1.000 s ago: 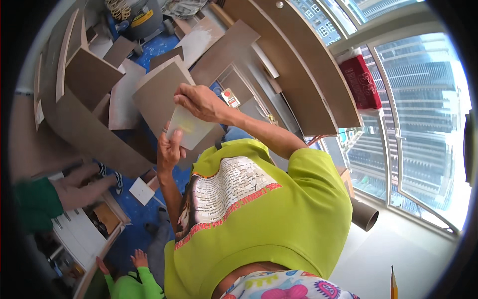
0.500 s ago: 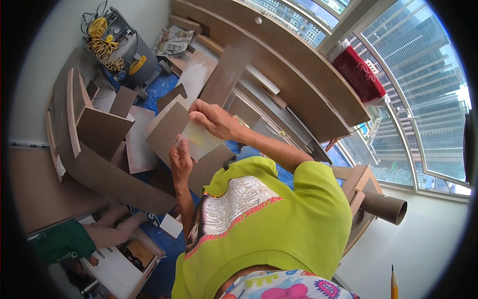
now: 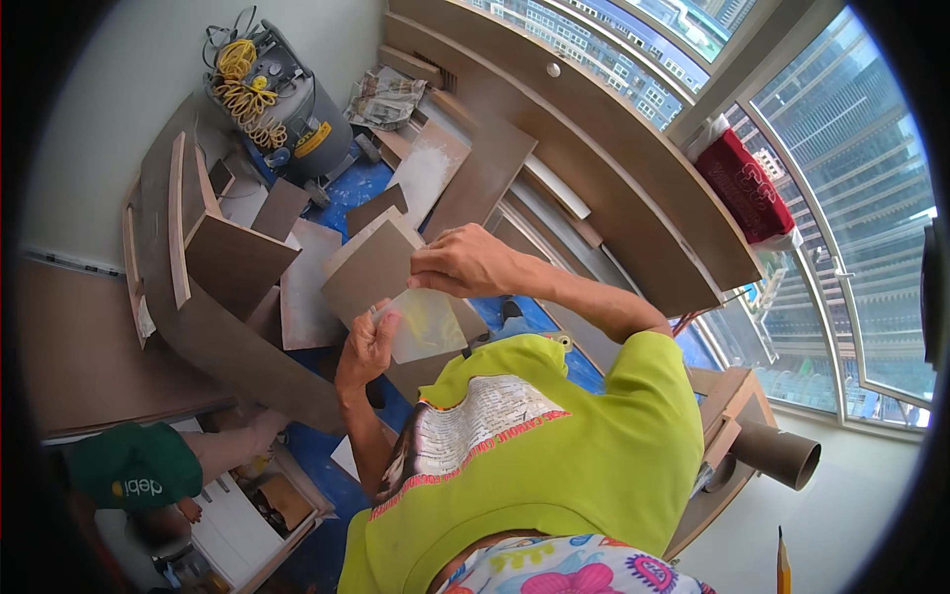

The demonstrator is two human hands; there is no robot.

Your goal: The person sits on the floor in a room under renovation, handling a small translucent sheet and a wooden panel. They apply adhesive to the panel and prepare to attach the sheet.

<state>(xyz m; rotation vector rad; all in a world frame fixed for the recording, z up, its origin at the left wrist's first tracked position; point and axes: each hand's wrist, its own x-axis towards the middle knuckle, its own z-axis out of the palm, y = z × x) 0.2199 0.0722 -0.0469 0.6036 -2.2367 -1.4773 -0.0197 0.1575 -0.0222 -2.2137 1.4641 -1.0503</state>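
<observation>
My left hand [image 3: 367, 349] is closed, thumb and fingers pinching the upper left edge of a thin, pale, see-through-looking sheet [image 3: 427, 325] with yellowish smears. The sheet's upper edge is gripped by my right hand [image 3: 465, 260], fingers curled and thumb pressed down. Directly beyond both hands is a square brown board [image 3: 374, 265] with a lighter strip along its far edge. Whether the board is joined to the sheet or held with it, I cannot tell.
A grey vacuum [image 3: 315, 119] with a yellow coiled hose stands at the far left. Offcut panels [image 3: 309, 287] and a long curved brown panel [image 3: 247, 346] lie around me. At lower left, a person in green [image 3: 134, 465] bends over. A cardboard tube [image 3: 782, 455] lies right.
The view has shifted, moving the room rightward in the picture. The pale sheet now hangs lower and faces me more. Both hands keep their hold. The person in green has bent further.
</observation>
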